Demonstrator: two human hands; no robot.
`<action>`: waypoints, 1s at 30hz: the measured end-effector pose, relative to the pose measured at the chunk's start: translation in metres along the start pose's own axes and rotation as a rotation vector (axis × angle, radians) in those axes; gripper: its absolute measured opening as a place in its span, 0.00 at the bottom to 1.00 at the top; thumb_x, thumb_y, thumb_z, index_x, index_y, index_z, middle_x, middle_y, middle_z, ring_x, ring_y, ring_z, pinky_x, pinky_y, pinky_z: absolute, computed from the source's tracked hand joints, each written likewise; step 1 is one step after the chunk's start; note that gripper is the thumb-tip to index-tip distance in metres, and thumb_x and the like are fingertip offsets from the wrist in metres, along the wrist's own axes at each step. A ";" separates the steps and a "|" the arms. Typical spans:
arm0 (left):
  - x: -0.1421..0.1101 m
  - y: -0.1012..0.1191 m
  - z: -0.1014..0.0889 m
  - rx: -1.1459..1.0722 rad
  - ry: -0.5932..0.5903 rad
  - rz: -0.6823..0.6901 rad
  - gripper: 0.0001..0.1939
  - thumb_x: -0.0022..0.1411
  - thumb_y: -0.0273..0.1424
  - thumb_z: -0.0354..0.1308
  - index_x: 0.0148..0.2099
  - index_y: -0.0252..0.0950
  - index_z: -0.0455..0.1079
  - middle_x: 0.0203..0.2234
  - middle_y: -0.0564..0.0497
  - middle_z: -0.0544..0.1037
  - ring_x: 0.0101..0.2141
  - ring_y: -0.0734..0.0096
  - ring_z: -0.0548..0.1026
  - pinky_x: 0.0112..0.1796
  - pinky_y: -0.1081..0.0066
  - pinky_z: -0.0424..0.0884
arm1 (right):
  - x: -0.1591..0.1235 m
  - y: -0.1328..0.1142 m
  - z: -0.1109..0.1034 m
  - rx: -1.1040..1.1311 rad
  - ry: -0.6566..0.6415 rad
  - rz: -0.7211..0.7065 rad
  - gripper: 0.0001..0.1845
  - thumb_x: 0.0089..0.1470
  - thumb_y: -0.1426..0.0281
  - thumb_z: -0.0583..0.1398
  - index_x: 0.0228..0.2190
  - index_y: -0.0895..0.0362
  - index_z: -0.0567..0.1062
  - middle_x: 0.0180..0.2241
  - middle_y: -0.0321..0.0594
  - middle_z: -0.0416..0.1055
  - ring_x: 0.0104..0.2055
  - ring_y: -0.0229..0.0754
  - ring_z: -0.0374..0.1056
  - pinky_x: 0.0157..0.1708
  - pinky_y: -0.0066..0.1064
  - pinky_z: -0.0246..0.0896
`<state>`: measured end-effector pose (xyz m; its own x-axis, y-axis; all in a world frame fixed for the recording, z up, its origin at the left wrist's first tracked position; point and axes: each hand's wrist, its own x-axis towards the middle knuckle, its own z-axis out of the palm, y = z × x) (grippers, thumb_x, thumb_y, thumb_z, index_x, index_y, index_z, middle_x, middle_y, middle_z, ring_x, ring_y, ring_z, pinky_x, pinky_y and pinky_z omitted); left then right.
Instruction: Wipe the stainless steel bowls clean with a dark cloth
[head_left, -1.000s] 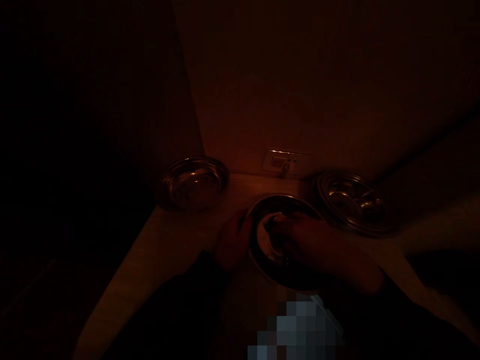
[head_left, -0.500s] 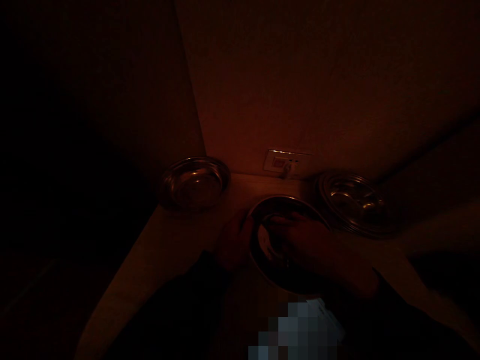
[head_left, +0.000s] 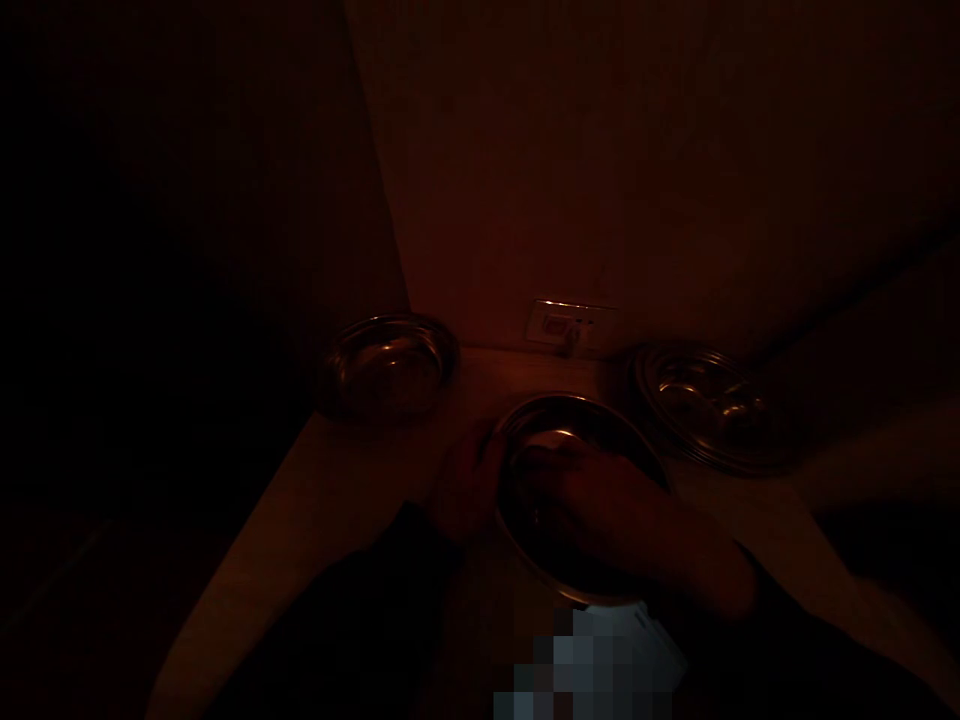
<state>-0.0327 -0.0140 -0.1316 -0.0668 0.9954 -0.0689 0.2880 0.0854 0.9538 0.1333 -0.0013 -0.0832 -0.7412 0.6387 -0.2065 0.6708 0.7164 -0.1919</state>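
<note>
In the dim light a round metal bowl [head_left: 570,590] sits on the wooden surface in front of me. My left hand [head_left: 469,480] is closed on its left rim, thumb at the edge. Inside the bowl rests my right hand [head_left: 585,490], reaching in from the right with its fingers towards the left wall. Those fingers are lost in shadow, so whether they hold anything does not show. A bright reflection lies on the bowl's inner wall beyond the right hand.
A shiny metal dish [head_left: 390,370] stands at the back left, and stacked metal plates [head_left: 712,410] are at the right. On the wall is a socket plate [head_left: 574,325] with a plug. A partly pixelated pale object [head_left: 630,640] lies below the bowl. The wooden table [head_left: 277,560] has a left edge.
My right hand has shifted slightly left and down inside the bowl. The pale patch beside its fingers no longer shows, and a reflection appears on the far inner wall. My left hand stays put.
</note>
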 end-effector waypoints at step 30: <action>-0.002 0.002 0.001 0.036 0.034 -0.021 0.16 0.63 0.32 0.44 0.43 0.34 0.72 0.38 0.48 0.79 0.39 0.65 0.75 0.42 0.67 0.68 | -0.001 -0.005 0.004 0.028 0.005 -0.066 0.19 0.55 0.76 0.53 0.47 0.54 0.73 0.51 0.44 0.69 0.55 0.48 0.59 0.52 0.41 0.58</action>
<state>-0.0315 -0.0158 -0.1297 -0.1054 0.9913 -0.0787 0.3207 0.1088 0.9409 0.1307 -0.0063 -0.0855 -0.7839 0.5920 -0.1874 0.6209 0.7487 -0.2321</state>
